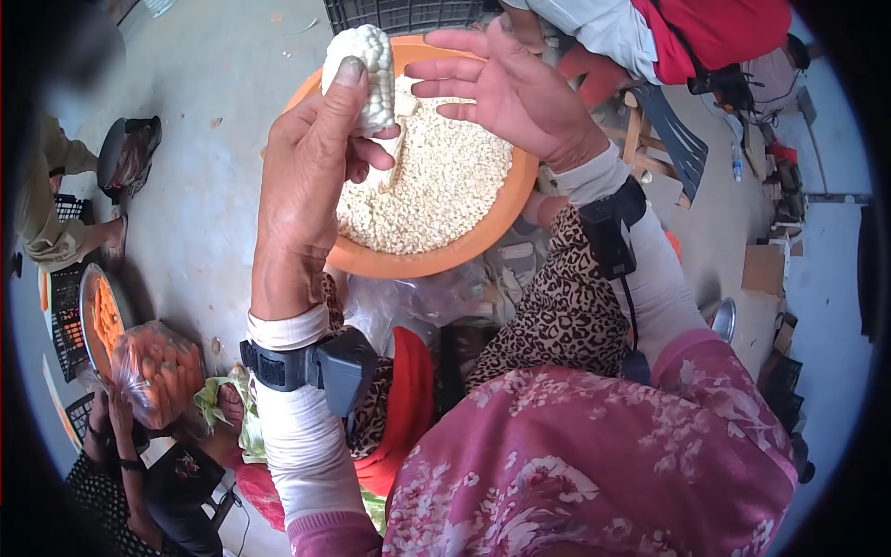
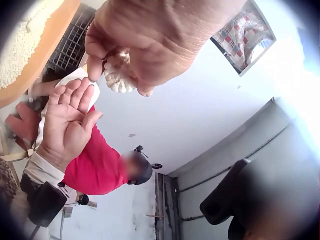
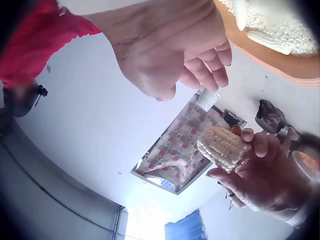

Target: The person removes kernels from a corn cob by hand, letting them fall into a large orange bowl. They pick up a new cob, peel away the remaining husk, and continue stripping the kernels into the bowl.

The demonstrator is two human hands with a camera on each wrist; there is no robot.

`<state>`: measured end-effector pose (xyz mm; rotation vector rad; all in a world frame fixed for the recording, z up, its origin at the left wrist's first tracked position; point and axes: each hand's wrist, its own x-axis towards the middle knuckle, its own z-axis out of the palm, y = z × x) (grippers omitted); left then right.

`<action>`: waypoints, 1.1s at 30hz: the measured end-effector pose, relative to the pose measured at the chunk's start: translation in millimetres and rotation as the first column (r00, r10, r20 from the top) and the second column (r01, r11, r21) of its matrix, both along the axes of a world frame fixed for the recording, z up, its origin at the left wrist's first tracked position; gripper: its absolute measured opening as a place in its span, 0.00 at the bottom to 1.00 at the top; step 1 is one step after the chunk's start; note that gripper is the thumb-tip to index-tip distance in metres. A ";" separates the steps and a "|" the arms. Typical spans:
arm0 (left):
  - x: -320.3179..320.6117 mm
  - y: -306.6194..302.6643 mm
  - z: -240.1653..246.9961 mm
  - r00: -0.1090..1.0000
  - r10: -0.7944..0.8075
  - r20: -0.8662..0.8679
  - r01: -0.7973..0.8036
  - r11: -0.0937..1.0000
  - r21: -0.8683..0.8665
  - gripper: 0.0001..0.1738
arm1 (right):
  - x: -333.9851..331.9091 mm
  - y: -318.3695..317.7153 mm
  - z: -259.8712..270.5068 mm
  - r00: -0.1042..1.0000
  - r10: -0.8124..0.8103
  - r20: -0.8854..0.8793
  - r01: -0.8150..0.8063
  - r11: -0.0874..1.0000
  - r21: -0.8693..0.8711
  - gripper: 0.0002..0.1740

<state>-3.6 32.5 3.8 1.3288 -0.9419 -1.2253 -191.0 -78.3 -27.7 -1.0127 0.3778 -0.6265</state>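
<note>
Your left hand [image 1: 306, 176] grips the corn cob [image 1: 367, 70] and your right hand [image 1: 506, 93] is open beside it, so strip it row by row right over the orange bowl [image 1: 418, 265], top centre.

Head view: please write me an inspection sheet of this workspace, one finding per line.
Surface: grey concrete floor; no table seen.
Job's things: white corn cob; orange bowl of loose kernels.
Clutter: bag of carrots, black crate.
Hands: left hand grips the corn cob over the bowl; right hand open beside it.
Cables: thin black cable from the right wrist camera.
Surroundings: other people nearby, among them a person in red.
</note>
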 end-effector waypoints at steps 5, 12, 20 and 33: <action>-10.9 -2.2 -11.4 0.999 0.000 0.037 -0.001 1.000 0.031 0.28 | 20.1 14.6 -3.1 0.998 0.038 0.041 -0.033 0.994 -0.107 0.28; -21.8 -9.3 -11.4 0.998 -0.065 0.026 0.065 0.998 0.000 0.25 | 17.2 6.6 -4.4 0.998 -0.048 0.040 0.049 0.999 -0.017 0.22; -22.6 -15.8 -15.5 0.943 -0.100 -0.317 0.103 0.995 -0.007 0.26 | 7.7 6.9 7.8 0.995 -0.094 0.017 0.094 0.996 0.000 0.21; -30.5 -19.9 -17.4 0.945 -0.099 -0.312 0.100 0.995 -0.012 0.24 | 2.8 0.5 7.5 0.987 -0.141 0.074 0.140 0.990 0.010 0.26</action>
